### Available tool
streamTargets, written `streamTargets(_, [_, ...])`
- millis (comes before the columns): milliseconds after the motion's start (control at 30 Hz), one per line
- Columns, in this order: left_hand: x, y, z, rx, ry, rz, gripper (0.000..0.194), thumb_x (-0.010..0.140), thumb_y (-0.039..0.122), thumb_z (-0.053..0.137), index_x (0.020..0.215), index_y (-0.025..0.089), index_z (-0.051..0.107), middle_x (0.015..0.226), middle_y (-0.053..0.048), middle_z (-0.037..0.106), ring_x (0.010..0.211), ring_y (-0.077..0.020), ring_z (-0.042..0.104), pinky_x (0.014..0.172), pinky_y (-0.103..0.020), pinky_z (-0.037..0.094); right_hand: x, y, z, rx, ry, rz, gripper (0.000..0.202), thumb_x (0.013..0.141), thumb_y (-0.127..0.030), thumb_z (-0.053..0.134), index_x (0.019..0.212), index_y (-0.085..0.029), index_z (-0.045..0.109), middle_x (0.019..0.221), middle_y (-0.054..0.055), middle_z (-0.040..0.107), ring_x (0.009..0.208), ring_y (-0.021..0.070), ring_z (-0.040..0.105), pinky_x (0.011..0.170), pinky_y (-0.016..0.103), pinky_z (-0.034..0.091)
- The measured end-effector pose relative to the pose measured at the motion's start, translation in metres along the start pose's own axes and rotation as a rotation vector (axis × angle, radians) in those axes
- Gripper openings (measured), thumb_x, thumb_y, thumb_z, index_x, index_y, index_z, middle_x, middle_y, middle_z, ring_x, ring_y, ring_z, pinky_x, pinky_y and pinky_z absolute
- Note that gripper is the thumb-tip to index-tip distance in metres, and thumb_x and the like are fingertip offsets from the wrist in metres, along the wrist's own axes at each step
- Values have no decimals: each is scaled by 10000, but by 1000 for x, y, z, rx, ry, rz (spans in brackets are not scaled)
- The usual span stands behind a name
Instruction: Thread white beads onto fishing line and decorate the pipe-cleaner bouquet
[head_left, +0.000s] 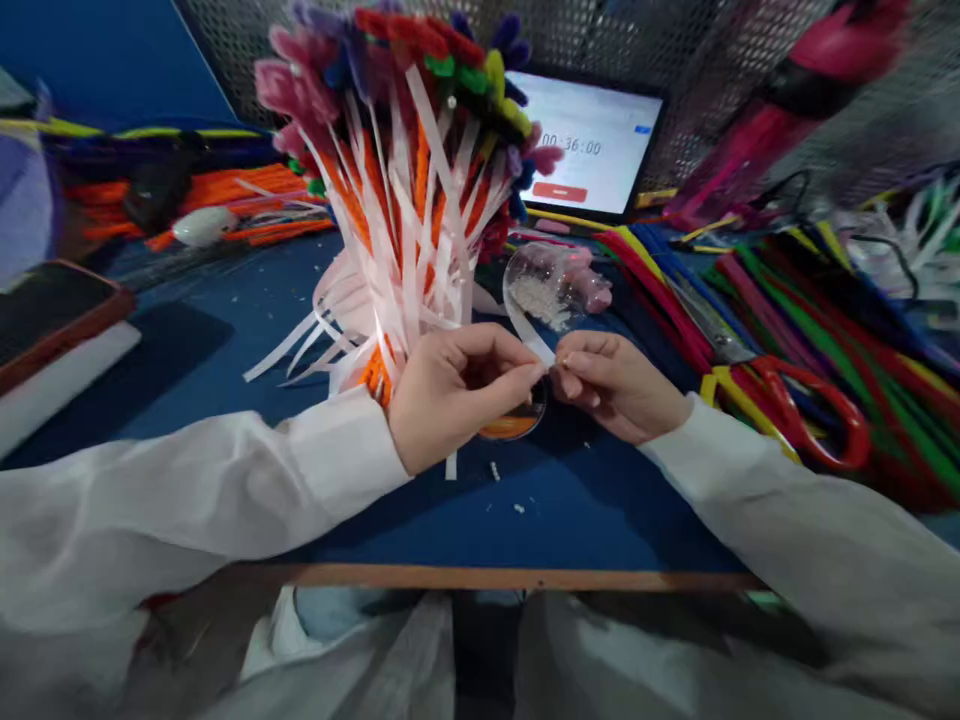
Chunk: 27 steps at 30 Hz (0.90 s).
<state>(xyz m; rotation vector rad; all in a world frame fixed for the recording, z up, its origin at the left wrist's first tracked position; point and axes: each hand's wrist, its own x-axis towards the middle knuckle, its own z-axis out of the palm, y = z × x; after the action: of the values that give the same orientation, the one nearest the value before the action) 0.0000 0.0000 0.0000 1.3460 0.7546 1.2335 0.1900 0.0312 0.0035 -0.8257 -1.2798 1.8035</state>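
My left hand point(469, 390) pinches a narrow white ribbon point(531, 338) between thumb and forefinger. Close beside it on the right, my right hand point(619, 380) has its fingers pressed together at the ribbon's edge; whatever tiny thing sits in that pinch is too small to name. The ribbon curves up from between the hands. Behind my left hand stands a large bouquet of pipe-cleaner flowers point(420, 190) with orange stems and many white ribbons. A round container point(514, 425) is partly hidden beneath my hands. Just behind them lies a clear bag with small pale beads point(541, 300).
Red-handled scissors point(814, 415) lie on coloured pipe cleaners point(847, 340) at the right. A tablet point(592, 140) showing a timer and a pink bottle point(787, 110) stand behind. A phone point(60, 310) is at the left. The table's front edge point(480, 577) runs below my hands.
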Motion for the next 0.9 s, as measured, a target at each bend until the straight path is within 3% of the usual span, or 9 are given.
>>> streamTargets(433, [-1,1,0,34,-18,-1,209,794,322,779,781,125,708,676,-34,694,588,-91,616,543,-187,504,-1,0,-2,-42,-11,25,310,692,-407,845,680,-160,657,509,-45,581,397,17,357,382,158,235])
streamTargets(900, [-2,2,0,39,-9,16,128,817,238,746,771,123,713,662,-31,692,589,-94,622,551,-195,516,-1,0,-1,17,-19,30,261,675,-369,869,670,-162,711,504,-32,606,401,19,386,372,136,252])
